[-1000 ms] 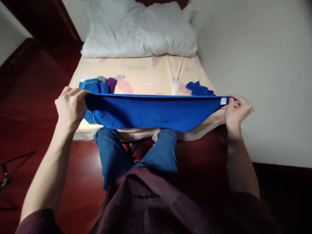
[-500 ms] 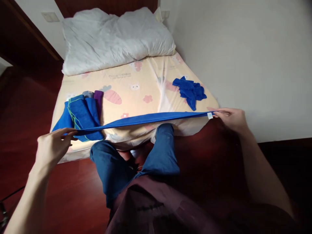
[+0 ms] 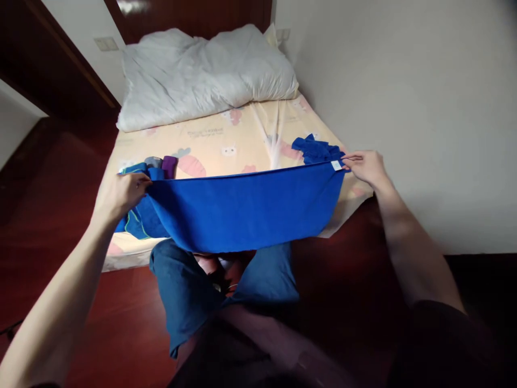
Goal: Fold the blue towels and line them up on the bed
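Observation:
A blue towel (image 3: 246,210) is stretched between my two hands over the near edge of the bed, its lower part hanging and billowing toward my knees. My left hand (image 3: 123,194) pinches its upper left corner. At the upper right corner, beside a small white tag (image 3: 336,166), my right hand (image 3: 365,167) pinches the cloth. Behind the right end lies a crumpled blue cloth (image 3: 317,148) on the bed. Partly hidden by my left hand and the towel is a pile of folded cloths (image 3: 147,218), blue with green edging, with grey and purple rolls behind.
The bed (image 3: 226,153) has a patterned, cream-coloured sheet. A large white quilt or pillow (image 3: 210,75) lies at its head. A wall (image 3: 404,108) runs along the right side, and dark red floor (image 3: 125,318) surrounds my legs (image 3: 266,275).
Both hands have risen, moving away from me. The towel, seen before as a narrow taut strip, now shows its broad face hanging down, covering part of the cloths behind it.

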`<state>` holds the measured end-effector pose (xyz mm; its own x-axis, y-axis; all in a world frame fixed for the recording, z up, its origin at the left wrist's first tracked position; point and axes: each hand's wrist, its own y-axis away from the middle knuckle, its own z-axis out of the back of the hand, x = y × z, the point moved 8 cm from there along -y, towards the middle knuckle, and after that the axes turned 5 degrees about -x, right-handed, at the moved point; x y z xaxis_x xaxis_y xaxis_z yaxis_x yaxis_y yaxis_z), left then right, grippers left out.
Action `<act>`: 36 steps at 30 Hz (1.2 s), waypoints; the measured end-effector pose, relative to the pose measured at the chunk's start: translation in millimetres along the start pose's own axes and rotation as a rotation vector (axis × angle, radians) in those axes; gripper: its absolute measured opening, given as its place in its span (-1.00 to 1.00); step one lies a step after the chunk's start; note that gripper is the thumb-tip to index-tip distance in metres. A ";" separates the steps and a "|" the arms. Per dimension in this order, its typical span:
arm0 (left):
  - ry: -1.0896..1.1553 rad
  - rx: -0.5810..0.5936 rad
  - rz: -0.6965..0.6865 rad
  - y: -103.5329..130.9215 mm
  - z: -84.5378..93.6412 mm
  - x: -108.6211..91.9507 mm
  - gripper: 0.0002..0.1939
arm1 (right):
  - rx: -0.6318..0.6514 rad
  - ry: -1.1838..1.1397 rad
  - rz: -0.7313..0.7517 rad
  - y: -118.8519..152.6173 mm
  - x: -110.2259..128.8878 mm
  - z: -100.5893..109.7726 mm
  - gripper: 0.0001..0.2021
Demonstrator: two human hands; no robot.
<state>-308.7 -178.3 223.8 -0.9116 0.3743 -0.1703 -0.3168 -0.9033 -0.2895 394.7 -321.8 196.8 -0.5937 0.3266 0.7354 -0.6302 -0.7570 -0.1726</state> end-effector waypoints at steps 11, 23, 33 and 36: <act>0.084 -0.550 -0.105 -37.3 60.6 -36.3 -0.81 | -0.308 0.040 0.311 -60.1 25.2 -12.9 -0.68; -0.018 0.071 -0.108 69.9 -155.0 -9.1 -0.71 | -0.005 0.089 0.242 8.9 -111.0 -130.5 -0.79; -0.165 0.250 -0.039 111.2 -218.6 -1.9 -0.65 | 0.091 0.150 0.161 41.7 -200.1 -166.4 -0.71; -0.248 0.269 0.005 113.9 -217.9 2.7 -0.62 | 0.067 0.166 0.134 44.2 -199.4 -162.2 -0.69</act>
<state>-290.2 -234.4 -14.9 -0.9385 0.3377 0.0721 -0.3402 -0.9400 -0.0251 404.1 -328.6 -63.8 -0.7475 0.3048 0.5903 -0.5086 -0.8342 -0.2132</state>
